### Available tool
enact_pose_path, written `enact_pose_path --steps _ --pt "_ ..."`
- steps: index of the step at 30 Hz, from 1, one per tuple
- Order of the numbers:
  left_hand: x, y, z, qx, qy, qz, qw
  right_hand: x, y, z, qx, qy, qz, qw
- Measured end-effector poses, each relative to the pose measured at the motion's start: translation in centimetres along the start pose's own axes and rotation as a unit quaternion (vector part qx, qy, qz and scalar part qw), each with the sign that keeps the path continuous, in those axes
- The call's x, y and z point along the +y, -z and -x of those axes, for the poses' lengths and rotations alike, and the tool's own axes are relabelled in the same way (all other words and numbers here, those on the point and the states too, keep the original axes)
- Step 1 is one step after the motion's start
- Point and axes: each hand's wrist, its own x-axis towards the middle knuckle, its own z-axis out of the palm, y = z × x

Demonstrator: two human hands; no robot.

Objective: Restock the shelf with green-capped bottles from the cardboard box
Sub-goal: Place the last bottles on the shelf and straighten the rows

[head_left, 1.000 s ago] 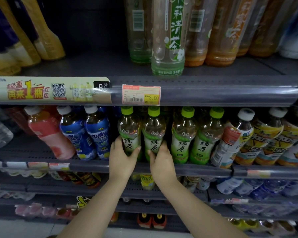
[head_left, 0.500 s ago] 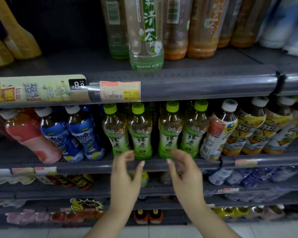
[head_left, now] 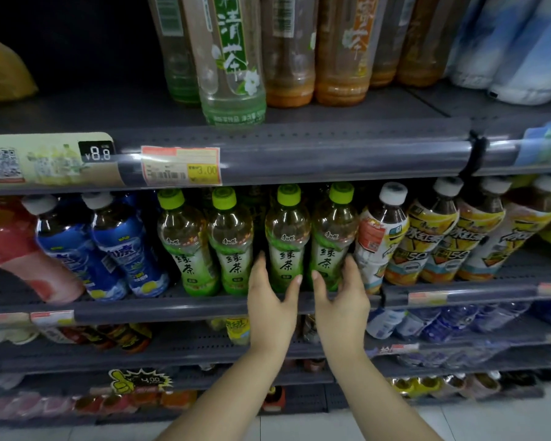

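left hand [head_left: 269, 305], right hand [head_left: 341, 305], both spread, cupped

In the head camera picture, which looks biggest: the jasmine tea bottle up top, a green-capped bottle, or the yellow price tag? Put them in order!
1. Jasmine tea bottle, though its top is cut off and it sits nearer the camera.
2. Green-capped bottle.
3. Yellow price tag, the smallest.

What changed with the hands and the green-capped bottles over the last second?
A second ago both hands held the two left green-capped bottles. They let go, drew back, and moved right: now the left hand cups the third bottle and the right hand the fourth bottle, fingers open around them. All four bottles stayed upright at the shelf edge.
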Motion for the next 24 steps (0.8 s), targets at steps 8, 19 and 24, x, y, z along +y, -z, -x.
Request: enact_pose_path --steps 8,19,24 --pt "0.9 -0.9 -2.0 0.018 -0.012 0.01 1.0 -0.4 0.1 -0.5 0.043 0.002 -0.011 0.999" --pt "0.4 -0.3 -1.9 0.025 -0.042 -0.025 0.998 -0.5 -0.7 -1.5 0.054 0.017 0.054 0.997" --pt "0.1 -0.3 -1.8 0.044 -0.04 -0.04 0.997 -0.2 -0.7 -1.5 0.02 0.037 0.093 0.995"
